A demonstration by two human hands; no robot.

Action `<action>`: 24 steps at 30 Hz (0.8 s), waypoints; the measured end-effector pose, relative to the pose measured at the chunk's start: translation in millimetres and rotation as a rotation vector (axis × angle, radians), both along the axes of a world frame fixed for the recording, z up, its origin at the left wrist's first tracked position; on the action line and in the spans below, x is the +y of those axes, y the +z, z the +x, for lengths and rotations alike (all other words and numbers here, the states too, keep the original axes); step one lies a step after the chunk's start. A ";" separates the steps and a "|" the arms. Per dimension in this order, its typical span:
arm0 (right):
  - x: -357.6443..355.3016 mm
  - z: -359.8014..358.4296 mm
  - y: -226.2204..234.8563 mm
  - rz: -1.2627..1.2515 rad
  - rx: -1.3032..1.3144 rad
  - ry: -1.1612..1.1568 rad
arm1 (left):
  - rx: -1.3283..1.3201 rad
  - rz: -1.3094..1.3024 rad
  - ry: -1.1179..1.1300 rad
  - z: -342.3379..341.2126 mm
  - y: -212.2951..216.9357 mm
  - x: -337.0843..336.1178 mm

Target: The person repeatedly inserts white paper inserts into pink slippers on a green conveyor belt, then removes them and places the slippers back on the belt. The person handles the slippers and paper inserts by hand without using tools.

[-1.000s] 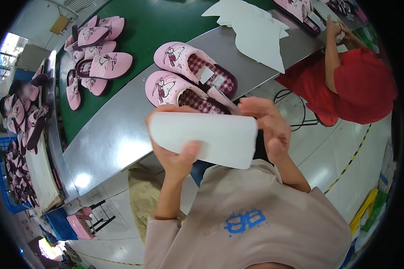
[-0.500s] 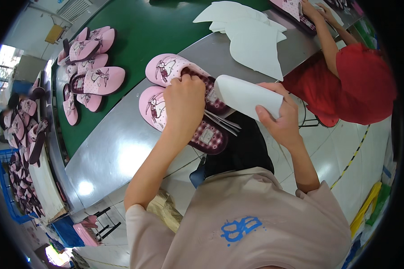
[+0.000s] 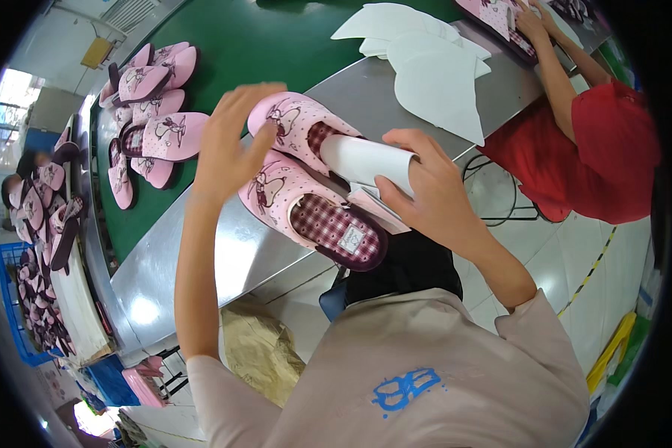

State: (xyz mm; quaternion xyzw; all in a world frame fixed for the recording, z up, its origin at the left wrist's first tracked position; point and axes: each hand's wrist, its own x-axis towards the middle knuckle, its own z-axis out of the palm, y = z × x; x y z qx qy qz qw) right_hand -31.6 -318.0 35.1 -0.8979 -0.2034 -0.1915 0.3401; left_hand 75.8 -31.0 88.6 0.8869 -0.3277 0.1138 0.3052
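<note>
Lifted off the slippers (image 3: pixel 306 187), left hand (image 3: pixel 228 145) now hovers open (right hand (image 3: pixel 425 190) grips rolled white sheet (image 3: pixel 366 160)).

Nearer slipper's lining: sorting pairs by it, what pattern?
Dark red and white check on the lining, head view.

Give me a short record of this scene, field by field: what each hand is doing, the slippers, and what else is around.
left hand: open, fingers spread, at the toe of the far pink slipper
right hand: holds a rolled white sheet, its end in the far slipper's opening
near pink slipper: on the metal table, plaid lining showing
green belt: more pink slippers
white sheets: stacked on the table
person in red: working nearby
</note>
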 end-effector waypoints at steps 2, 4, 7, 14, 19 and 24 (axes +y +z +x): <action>16.0 9.3 -4.0 0.018 -0.012 -0.021 | -0.121 0.159 0.074 38.0 -41.4 12.0; 24.4 18.5 -12.8 -0.008 -0.049 -0.020 | 0.351 -0.092 0.096 51.9 -73.5 4.0; 38.6 33.1 -20.1 -0.024 0.030 -0.034 | 0.372 -0.122 0.144 57.2 -78.5 -0.2; 68.8 83.2 -35.5 -0.233 -0.077 -0.040 | 0.327 -0.202 0.274 51.1 -89.0 -11.8; 77.2 102.4 -42.0 -0.254 -0.110 -0.009 | 0.319 -0.206 0.347 45.7 -86.9 -14.7; 77.5 113.3 -47.9 -0.210 -0.150 0.028 | 0.281 -0.201 0.360 45.1 -87.1 -15.4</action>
